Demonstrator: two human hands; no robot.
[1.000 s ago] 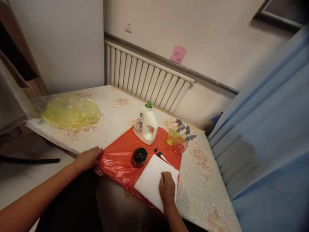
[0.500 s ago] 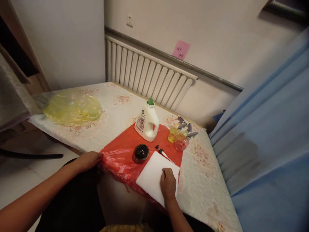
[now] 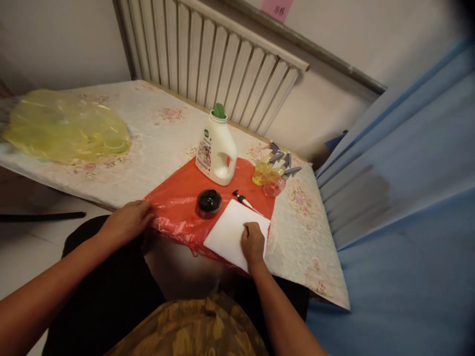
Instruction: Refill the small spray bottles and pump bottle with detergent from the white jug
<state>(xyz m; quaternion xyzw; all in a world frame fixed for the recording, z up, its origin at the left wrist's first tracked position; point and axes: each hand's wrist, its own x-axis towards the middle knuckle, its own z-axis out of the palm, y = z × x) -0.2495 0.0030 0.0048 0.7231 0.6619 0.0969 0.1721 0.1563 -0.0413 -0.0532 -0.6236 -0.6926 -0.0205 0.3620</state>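
Head view had tilted downward; the left hand (image 3: 126,222) was kept gripping the red plastic sheet (image 3: 178,205) edge, and the right hand (image 3: 253,242) stayed curled, fingers bent, on the white board (image 3: 230,230) near it.

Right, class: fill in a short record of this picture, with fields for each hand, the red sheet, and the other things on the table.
left hand: on the near edge of the red plastic sheet
right hand: resting on the white board
on the sheet: white jug, black jar, small brush
beside the sheet: spray bottles
far left: yellow bag
table: flowered cloth
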